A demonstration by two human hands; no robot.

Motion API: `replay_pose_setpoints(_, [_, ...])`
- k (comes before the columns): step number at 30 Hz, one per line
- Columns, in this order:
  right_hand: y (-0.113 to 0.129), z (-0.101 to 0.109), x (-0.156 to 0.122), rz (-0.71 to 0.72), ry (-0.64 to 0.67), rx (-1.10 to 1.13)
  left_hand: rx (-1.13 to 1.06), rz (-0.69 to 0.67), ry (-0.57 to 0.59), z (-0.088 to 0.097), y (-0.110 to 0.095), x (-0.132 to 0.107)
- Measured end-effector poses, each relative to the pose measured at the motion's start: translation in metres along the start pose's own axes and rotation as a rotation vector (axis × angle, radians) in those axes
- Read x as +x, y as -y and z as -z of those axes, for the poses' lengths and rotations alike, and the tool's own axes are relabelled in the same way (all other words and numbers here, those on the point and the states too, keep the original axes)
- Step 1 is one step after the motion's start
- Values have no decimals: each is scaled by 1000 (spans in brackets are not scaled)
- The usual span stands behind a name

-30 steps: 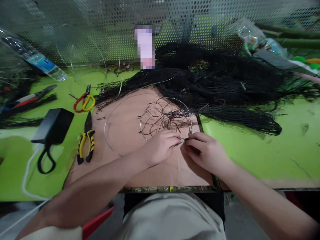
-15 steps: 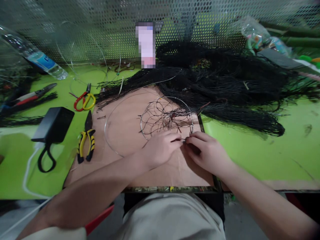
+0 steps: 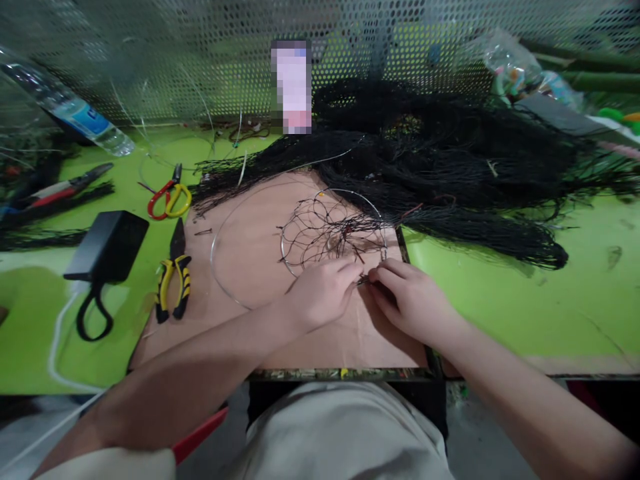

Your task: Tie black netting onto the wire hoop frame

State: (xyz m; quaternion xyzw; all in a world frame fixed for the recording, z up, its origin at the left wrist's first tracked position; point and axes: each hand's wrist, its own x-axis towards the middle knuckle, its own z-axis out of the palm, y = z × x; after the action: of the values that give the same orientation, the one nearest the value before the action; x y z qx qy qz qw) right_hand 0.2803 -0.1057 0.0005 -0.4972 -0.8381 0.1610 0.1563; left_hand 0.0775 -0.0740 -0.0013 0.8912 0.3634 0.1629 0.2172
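One head-worn camera looks forward and down, close over the workbench (image 3: pixel 575 300) (its only view).

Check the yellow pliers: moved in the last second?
No. The yellow pliers lie at the same spot against the left edge of the brown board, below the red-yellow scissors; the slight frame shift is head motion.
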Motion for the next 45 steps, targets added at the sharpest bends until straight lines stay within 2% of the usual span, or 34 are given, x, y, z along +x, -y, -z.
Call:
replay_pose_setpoints(13, [-1, 3, -1, -9, -45, 97, -39, 12, -13, 6, -1, -2])
replay_pose_setpoints(22, [-4, 4, -4, 16, -43, 98, -16, -50, 34, 3, 2, -6])
replay_pose_setpoints(29, [-5, 3, -4, 7, -34, 87, 5, -47, -5, 5, -3, -6])
replay_pose_setpoints(34, [-7, 2, -4, -3, -44, 86, -58, -56, -9, 5, 0, -3])
replay_pose_setpoints(39, [-8, 2, -6, 0, -136, 100, -135, -44, 4, 4, 4, -1])
replay_pose_setpoints(45, [-9, 2, -7, 60, -106, 105, -190, -29, -6, 3, 6, 1])
